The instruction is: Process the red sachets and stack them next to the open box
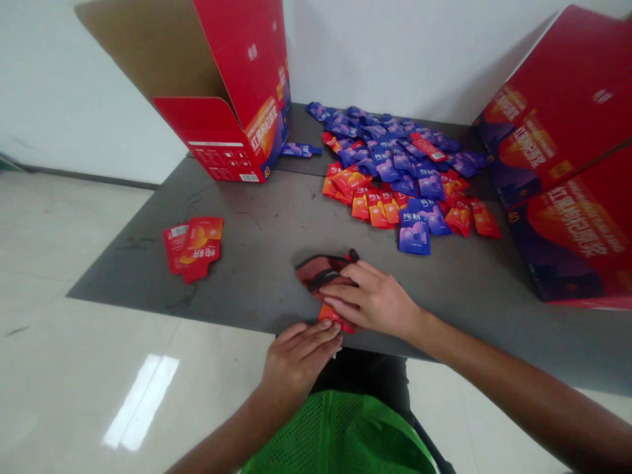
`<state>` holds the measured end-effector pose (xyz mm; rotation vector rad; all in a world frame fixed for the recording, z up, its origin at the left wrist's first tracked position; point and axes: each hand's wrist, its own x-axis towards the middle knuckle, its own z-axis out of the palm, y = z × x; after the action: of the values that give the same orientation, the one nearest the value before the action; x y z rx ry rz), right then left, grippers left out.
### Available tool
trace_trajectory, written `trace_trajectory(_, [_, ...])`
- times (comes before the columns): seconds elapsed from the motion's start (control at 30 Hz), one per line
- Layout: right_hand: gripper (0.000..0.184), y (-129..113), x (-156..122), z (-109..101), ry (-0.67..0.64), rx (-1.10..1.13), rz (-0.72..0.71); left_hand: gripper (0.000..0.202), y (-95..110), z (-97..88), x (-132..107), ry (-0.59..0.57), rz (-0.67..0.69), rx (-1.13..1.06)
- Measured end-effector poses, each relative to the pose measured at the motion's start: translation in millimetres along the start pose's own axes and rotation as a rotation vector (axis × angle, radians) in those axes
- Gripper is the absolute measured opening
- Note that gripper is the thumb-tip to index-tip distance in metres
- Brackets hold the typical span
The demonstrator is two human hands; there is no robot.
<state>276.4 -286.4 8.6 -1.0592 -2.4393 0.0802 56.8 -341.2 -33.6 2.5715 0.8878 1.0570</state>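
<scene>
While the right hand [371, 299] lies half open across a dark red-and-black bundle [322, 273], its curved fingers press on top of it, though whether they grip it cannot be told. The bundle's shape and material are hard to make out, since the fingers cover part of it. An orange sachet [336, 318] pokes out beneath those fingers, mostly hidden. The left hand [299, 362] is open, its fingers loosely together and reaching toward the sachet's lower end, and it holds nothing that can be seen. Both hands are at the near edge of the grey table [237, 263]. Farther off lies a heap of blue and orange sachets [395, 164], with a small stack of red sachets [192, 247] to the left. Red cardboard boxes [222, 99] stand open at the far left, and more red boxes [557, 145] are cut off by the right edge of the view. A green mesh vest [340, 434] shows below the hands.
</scene>
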Motion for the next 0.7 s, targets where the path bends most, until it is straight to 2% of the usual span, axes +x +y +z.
trace_trajectory(0.13, [0.029,56.8,22.8,-3.5,-0.047,-0.152,0.098,0.019,-0.2,0.4,-1.0,0.000,-0.006,0.014])
trace_trajectory(0.23, [0.031,78.8,40.5,-16.1,-0.066,-0.254,0.121,0.017,-0.7,2.0,-2.4,0.005,-0.008,0.023])
trace_trajectory(0.3, [0.031,69.9,45.5,-25.4,-0.032,-0.252,0.103,0.017,-1.1,3.1,-3.3,0.013,-0.005,0.017])
trace_trajectory(0.4, [0.029,25.1,36.6,-31.5,0.022,-0.153,0.023,0.017,-1.4,4.3,-4.1,0.016,-0.007,0.019])
trace_trajectory(0.47, [0.027,-8.5,22.2,-27.7,-0.027,-0.064,-0.082,0.015,-1.1,4.1,-3.7,0.025,-0.009,0.033])
trace_trajectory(0.53, [0.024,-28.2,7.4,-19.7,-0.046,-0.006,-0.111,0.017,-0.5,2.9,-2.2,0.028,-0.008,0.034])
trace_trajectory(0.6, [0.025,-26.8,-1.4,-11.2,-0.046,0.022,-0.079,0.018,0.2,1.0,-0.3,0.018,-0.003,0.025])
trace_trajectory(0.7, [0.027,7.1,2.1,-3.4,-0.033,-0.001,0.010,0.019,0.7,-1.2,1.1,-0.018,0.004,0.022])
